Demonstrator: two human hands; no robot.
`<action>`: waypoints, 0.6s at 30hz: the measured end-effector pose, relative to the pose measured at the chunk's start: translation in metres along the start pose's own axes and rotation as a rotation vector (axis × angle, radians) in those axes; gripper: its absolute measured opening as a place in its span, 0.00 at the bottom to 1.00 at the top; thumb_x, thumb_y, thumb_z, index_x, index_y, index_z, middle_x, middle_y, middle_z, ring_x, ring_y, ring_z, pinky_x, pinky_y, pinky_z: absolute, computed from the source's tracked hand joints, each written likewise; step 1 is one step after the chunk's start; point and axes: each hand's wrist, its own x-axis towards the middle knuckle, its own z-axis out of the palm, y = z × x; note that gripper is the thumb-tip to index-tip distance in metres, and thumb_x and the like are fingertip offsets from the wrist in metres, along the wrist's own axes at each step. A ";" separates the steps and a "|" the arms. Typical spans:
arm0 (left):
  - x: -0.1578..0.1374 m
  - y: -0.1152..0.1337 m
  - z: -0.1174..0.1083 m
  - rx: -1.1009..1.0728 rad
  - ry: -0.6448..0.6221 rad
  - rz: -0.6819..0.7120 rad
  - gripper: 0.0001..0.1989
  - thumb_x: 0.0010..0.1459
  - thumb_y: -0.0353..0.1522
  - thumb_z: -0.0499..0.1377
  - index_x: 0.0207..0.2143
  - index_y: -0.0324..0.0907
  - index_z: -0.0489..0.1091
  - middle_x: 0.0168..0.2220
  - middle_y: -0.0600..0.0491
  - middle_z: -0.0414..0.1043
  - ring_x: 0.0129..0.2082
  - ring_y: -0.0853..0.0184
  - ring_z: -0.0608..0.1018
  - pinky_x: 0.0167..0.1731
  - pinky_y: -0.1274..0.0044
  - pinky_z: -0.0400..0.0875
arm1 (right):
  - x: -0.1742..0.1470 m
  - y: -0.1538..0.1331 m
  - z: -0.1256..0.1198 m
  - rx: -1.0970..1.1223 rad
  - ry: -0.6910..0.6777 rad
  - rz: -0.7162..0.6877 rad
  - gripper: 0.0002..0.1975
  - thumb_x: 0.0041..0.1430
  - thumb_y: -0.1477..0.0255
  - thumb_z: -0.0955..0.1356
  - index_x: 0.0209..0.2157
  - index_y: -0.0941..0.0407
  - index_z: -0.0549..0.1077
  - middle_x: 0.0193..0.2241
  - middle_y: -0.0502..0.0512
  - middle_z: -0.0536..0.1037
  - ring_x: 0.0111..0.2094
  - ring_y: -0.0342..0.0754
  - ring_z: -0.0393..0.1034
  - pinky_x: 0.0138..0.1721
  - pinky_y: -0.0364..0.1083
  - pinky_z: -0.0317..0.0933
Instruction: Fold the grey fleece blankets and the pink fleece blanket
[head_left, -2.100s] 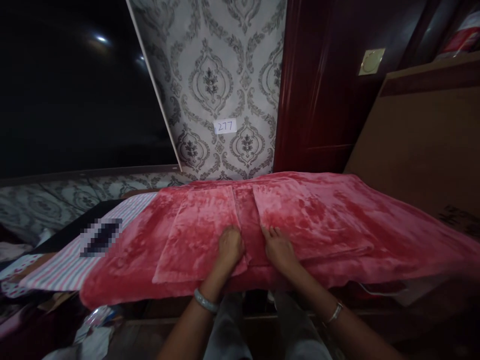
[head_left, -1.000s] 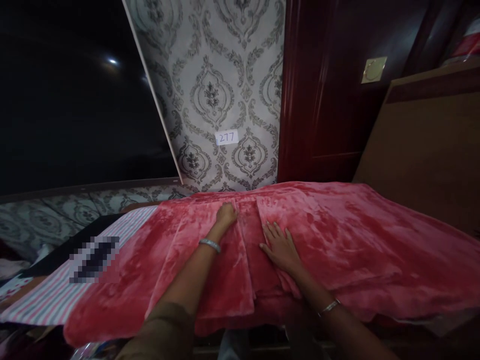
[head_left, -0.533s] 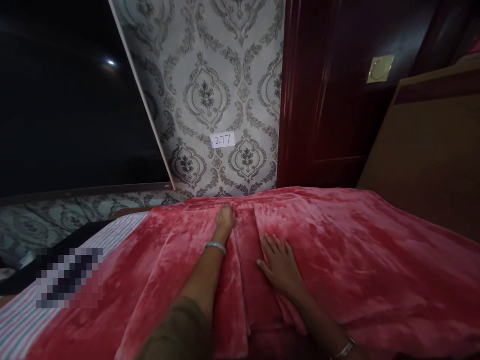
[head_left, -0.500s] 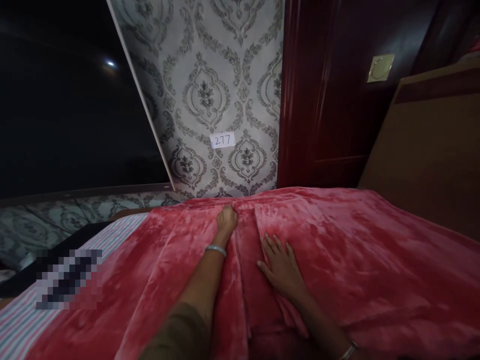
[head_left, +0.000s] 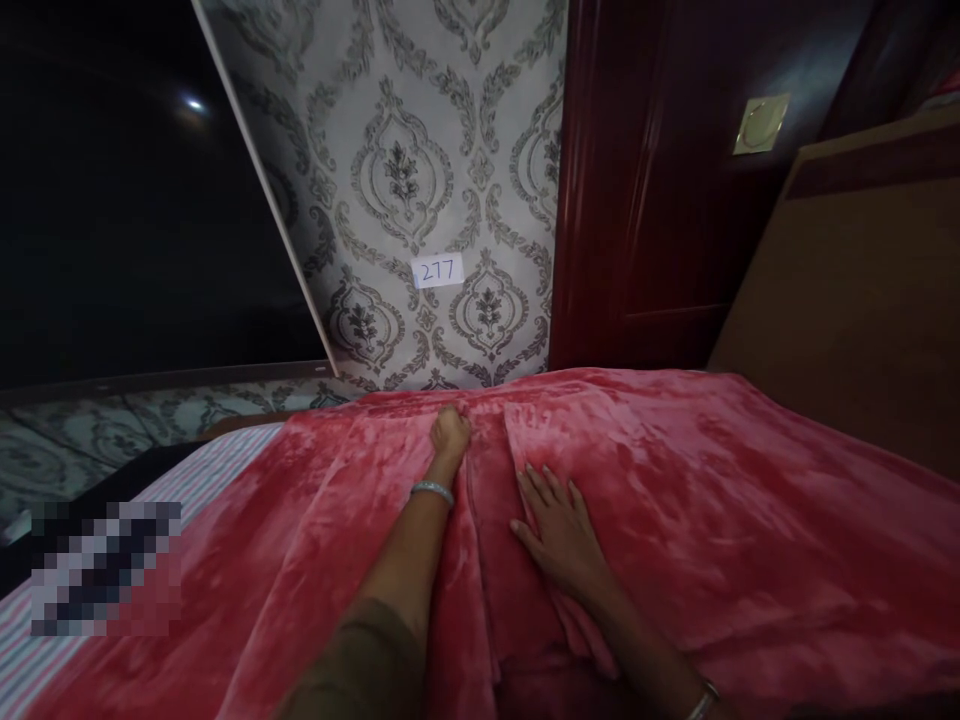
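One red blanket (head_left: 675, 500) lies spread over the surface in front of the person and covers most of it. Two hands are on it. The left hand (head_left: 450, 435) is stretched far forward, near the far edge of the blanket; its fingers are curled down on the edge of a fold, but I cannot tell if they really pinch the cloth. The right hand (head_left: 559, 525) lies flat and open just beside a second fold, holding nothing, only pressing. Each wrist has one bracelet. One striped sheet (head_left: 225, 465) shows at the left under the blanket. One small label (head_left: 438, 270) with "277" is on the patterned wall (head_left: 420, 150).
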 end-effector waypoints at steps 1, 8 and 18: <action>0.000 0.001 0.000 0.004 0.012 -0.013 0.18 0.67 0.32 0.47 0.54 0.41 0.71 0.54 0.41 0.75 0.52 0.58 0.78 0.48 0.72 0.71 | 0.000 0.000 -0.001 -0.001 -0.007 0.001 0.35 0.67 0.60 0.59 0.72 0.55 0.53 0.72 0.54 0.48 0.73 0.56 0.38 0.70 0.63 0.35; 0.009 -0.001 -0.011 0.016 -0.084 0.060 0.15 0.61 0.38 0.58 0.47 0.41 0.76 0.49 0.42 0.78 0.48 0.57 0.80 0.45 0.72 0.73 | 0.002 0.003 0.005 -0.009 0.030 -0.024 0.34 0.67 0.61 0.60 0.71 0.55 0.54 0.72 0.57 0.50 0.72 0.58 0.40 0.70 0.64 0.36; -0.023 -0.018 0.008 0.177 -0.178 0.289 0.30 0.65 0.45 0.51 0.67 0.48 0.61 0.73 0.45 0.50 0.72 0.47 0.51 0.67 0.50 0.43 | 0.002 0.003 0.007 -0.015 0.046 -0.019 0.34 0.67 0.62 0.59 0.72 0.55 0.54 0.72 0.56 0.50 0.73 0.57 0.38 0.69 0.64 0.36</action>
